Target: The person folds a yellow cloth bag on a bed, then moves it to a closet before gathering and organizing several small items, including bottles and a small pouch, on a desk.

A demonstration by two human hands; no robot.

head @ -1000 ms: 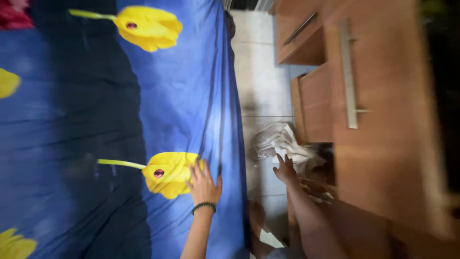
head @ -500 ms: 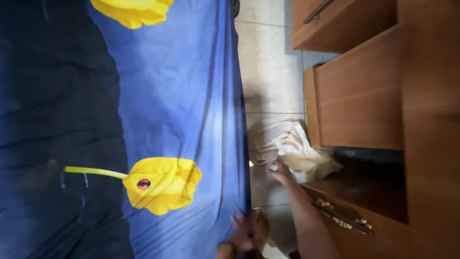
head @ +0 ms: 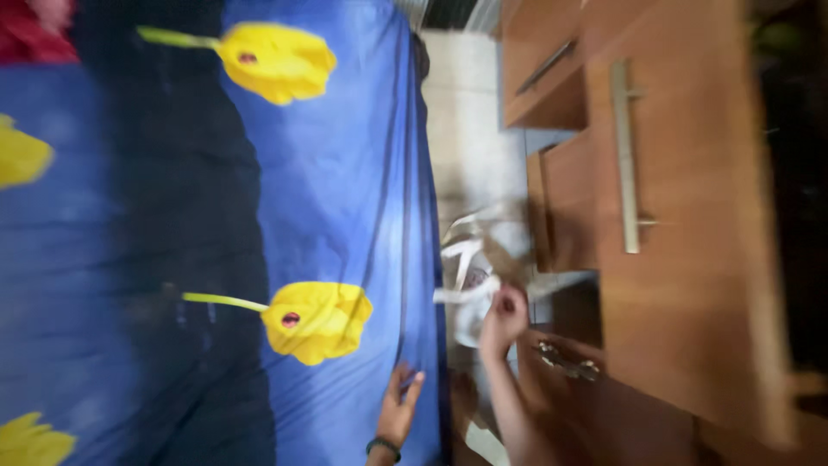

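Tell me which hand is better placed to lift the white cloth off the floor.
The right hand: it is already closed on the white cloth between the bed and the wooden cabinet. The left hand rests open on the blue bedsheet, away from the cloth.

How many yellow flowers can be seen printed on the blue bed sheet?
4. One flower is at the top, one near the left hand, one cut by the left edge, one at the bottom-left corner. More may lie outside the view.

Two hands [head: 398, 412] [head: 503, 316], one pale cloth [head: 473, 285], four yellow flowers [head: 317, 321].
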